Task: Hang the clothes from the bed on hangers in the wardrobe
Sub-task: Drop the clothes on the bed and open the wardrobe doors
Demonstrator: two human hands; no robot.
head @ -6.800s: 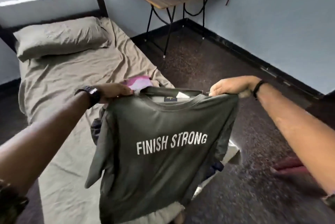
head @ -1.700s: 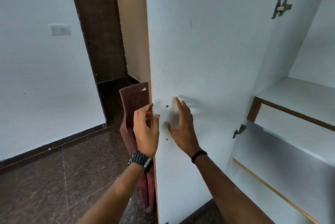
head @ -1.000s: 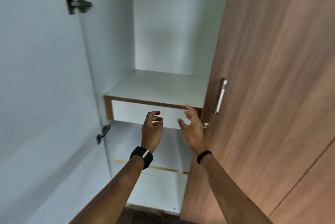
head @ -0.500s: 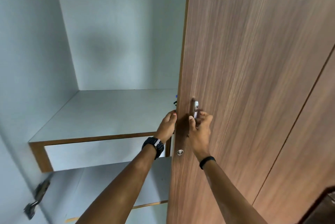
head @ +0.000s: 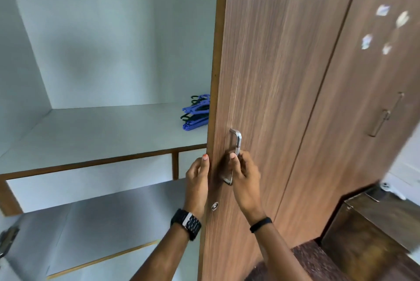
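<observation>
I face the wardrobe's open left half with its white shelf (head: 95,135). A pile of blue and dark plastic hangers (head: 196,112) lies at the shelf's right end, partly hidden behind the brown wooden door (head: 268,76). My right hand (head: 244,173) grips the door's metal handle (head: 236,144) from the front. My left hand (head: 197,180) holds the door's free edge, thumb on the front. No clothes are in view.
A second brown door (head: 363,98) with its own handle and several stickers stands to the right. A dark wooden cabinet (head: 368,235) sits low at the right. Below the shelf are white drawer fronts (head: 91,180) and a lower compartment.
The right-hand door has swung a little further open, uncovering the hangers on the shelf. My right hand stays on the handle and my left has shifted down the door's edge.
</observation>
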